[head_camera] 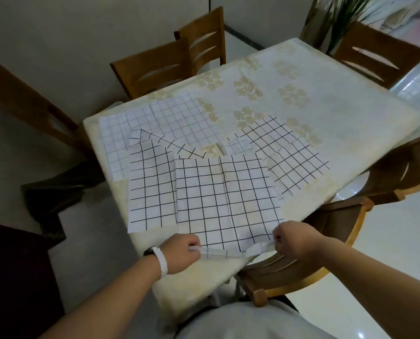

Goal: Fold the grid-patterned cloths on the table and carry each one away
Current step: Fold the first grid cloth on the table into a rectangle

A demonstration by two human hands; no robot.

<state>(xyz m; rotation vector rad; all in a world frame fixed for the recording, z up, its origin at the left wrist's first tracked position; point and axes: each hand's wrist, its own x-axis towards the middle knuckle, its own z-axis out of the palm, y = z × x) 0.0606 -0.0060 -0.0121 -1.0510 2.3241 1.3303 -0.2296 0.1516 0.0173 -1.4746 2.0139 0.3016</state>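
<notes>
On the worktop [338, 113], at about nine o'clock, a fine-grid cloth [170, 118] lies flat and unfolded, partly under a bold-grid cloth [150, 189] whose far corner is turned over. At the centre lies the bold-grid cloth in hand [223, 194], spread open with its near edge at six o'clock by the worktop's corner. The left hand [179, 253] is closed on that edge at its left end, and the right hand [294, 241] is pinched shut on its right end, the edge a little raised between them. At two o'clock another bold-grid cloth [289, 152] lies open, with a small fine-grid piece [238, 145] just beside it. By the look of it the task is near its start: no folded cloth is visible, and all remain to be folded and carried away.
</notes>
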